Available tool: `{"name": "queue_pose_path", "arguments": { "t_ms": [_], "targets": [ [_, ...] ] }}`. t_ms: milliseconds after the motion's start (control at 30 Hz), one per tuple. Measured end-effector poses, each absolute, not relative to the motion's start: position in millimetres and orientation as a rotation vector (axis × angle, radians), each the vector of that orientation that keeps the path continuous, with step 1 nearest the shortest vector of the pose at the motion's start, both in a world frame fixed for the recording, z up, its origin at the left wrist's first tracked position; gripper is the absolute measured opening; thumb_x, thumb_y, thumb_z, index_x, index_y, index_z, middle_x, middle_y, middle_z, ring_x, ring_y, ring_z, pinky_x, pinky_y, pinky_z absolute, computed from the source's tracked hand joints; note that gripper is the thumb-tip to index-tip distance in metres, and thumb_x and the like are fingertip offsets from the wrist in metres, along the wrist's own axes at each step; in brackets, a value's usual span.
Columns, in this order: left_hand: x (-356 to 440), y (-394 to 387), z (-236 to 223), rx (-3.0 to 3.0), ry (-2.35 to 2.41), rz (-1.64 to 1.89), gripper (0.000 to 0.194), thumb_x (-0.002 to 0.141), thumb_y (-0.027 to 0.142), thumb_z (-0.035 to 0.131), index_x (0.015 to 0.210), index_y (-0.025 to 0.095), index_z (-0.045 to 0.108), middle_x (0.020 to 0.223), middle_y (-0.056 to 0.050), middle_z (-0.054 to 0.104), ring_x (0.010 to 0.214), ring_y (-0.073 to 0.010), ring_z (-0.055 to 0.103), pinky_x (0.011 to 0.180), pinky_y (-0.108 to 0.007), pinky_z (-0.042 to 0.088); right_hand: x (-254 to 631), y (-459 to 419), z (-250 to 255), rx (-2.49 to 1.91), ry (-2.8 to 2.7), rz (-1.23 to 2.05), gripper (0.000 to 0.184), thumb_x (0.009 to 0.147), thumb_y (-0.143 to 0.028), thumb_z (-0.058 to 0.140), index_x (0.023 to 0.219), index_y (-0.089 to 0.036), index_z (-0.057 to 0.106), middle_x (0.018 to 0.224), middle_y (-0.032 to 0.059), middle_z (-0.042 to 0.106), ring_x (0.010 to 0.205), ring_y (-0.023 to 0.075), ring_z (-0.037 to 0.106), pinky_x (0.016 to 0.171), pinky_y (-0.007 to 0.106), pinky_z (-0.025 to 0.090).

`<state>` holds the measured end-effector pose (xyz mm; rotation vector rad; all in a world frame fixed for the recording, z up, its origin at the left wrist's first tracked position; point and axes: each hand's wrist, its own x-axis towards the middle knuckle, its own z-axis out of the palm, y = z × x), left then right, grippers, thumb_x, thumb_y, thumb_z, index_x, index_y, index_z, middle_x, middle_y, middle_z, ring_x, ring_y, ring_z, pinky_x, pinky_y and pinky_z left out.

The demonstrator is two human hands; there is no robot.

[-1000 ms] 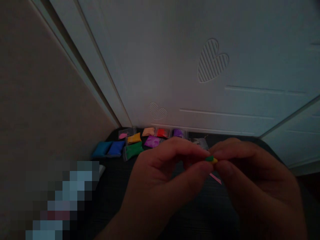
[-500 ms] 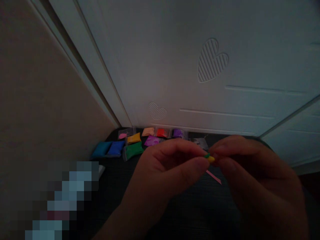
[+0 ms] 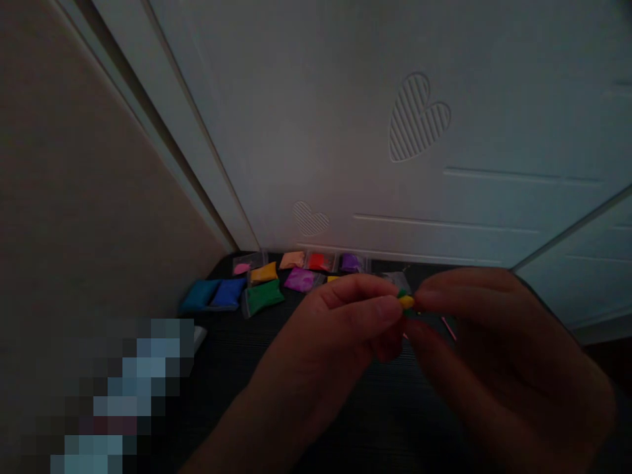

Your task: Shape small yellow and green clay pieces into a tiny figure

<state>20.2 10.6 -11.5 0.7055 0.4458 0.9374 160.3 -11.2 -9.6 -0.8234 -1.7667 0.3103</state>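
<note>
My left hand (image 3: pixel 340 322) pinches a small yellow and green piece of modelling clay (image 3: pixel 405 301) between thumb and forefinger. The yellow end points right, and green shows above and below it. Close on the right is my right hand (image 3: pixel 494 349), its thumb and forefinger apart, with the forefinger tip at the yellow end; whether it touches is too dark to tell. Behind the fingers, a thin pink stick (image 3: pixel 448 328) lies on the dark table (image 3: pixel 375 408), partly hidden by the right hand.
Several bags of coloured clay lie along the back, among them a green bag (image 3: pixel 265 297), a blue bag (image 3: pixel 228 293), a red bag (image 3: pixel 320 261) and a purple bag (image 3: pixel 351 263). A white panel (image 3: pixel 316 131) with embossed hearts rises behind the table. A blurred-out patch covers the lower left.
The clay piece has moved slightly left and up with my left hand. My right thumb has dropped away from the forefinger. A yellow patch now shows behind my left hand.
</note>
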Motion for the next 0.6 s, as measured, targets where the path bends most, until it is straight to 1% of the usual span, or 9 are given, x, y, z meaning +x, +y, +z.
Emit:
{"name": "queue_pose_path", "arguments": {
  "t_ms": [100, 200, 300, 400, 500, 600],
  "targets": [
    [21.5, 9.8, -11.1, 0.705, 0.464, 0.924, 0.009, 0.068, 0.022, 0.062, 0.074, 0.016, 0.063, 0.064, 0.001, 0.051, 0.063, -0.008, 0.048, 0.061, -0.019, 0.04, 160.6, -13.8, -9.5, -0.857, -1.76, 0.335, 0.049, 0.062, 0.001, 0.059, 0.104, -0.024, 0.053, 0.095, 0.0001, 0.055, 0.085, 0.0159, 0.051, 0.067, 0.027, 0.046],
    [21.5, 10.2, -10.1, 0.723, 0.503, 0.933, 0.009, 0.065, 0.023, 0.064, 0.071, 0.016, 0.063, 0.066, -0.001, 0.053, 0.065, -0.0107, 0.049, 0.06, -0.022, 0.041, 162.9, -15.9, -7.8, -0.907, -1.749, 0.361, 0.042, 0.066, -0.004, 0.057, 0.102, -0.026, 0.054, 0.093, 0.0007, 0.056, 0.083, 0.0172, 0.05, 0.064, 0.028, 0.046],
    [21.1, 10.9, -9.8, 0.731, 0.536, 0.926, 0.01, 0.063, 0.024, 0.066, 0.069, 0.017, 0.063, 0.068, -0.001, 0.056, 0.065, -0.0129, 0.051, 0.061, -0.025, 0.042, 164.9, -15.9, -6.1, -0.945, -1.742, 0.36, 0.035, 0.068, -0.005, 0.056, 0.096, -0.026, 0.056, 0.088, 0.0009, 0.056, 0.081, 0.0169, 0.05, 0.06, 0.027, 0.046],
    [21.6, 11.0, -11.4, 0.731, 0.548, 0.921, 0.011, 0.062, 0.024, 0.066, 0.07, 0.016, 0.063, 0.068, -0.001, 0.057, 0.066, -0.0126, 0.052, 0.062, -0.025, 0.042, 165.5, -14.8, -4.6, -0.947, -1.756, 0.369, 0.034, 0.067, -0.005, 0.058, 0.095, -0.025, 0.056, 0.085, 0.0004, 0.055, 0.078, 0.0157, 0.051, 0.062, 0.026, 0.046],
    [22.6, 10.5, -14.1, 0.747, 0.56, 0.952, 0.01, 0.063, 0.022, 0.067, 0.07, 0.017, 0.063, 0.069, 0.0, 0.058, 0.066, -0.0112, 0.052, 0.062, -0.023, 0.042, 165.5, -13.4, -3.4, -0.948, -1.758, 0.375, 0.033, 0.067, -0.005, 0.059, 0.093, -0.025, 0.056, 0.084, -0.0003, 0.055, 0.077, 0.0147, 0.051, 0.066, 0.026, 0.047],
    [23.3, 10.2, -16.1, 0.752, 0.571, 0.982, 0.008, 0.064, 0.02, 0.066, 0.071, 0.017, 0.063, 0.069, 0.001, 0.059, 0.066, -0.01, 0.053, 0.063, -0.022, 0.042, 165.5, -12.2, -2.5, -0.952, -1.749, 0.382, 0.029, 0.068, -0.007, 0.059, 0.09, -0.025, 0.058, 0.083, -0.0008, 0.056, 0.077, 0.0146, 0.052, 0.066, 0.026, 0.047]
  ]
}}
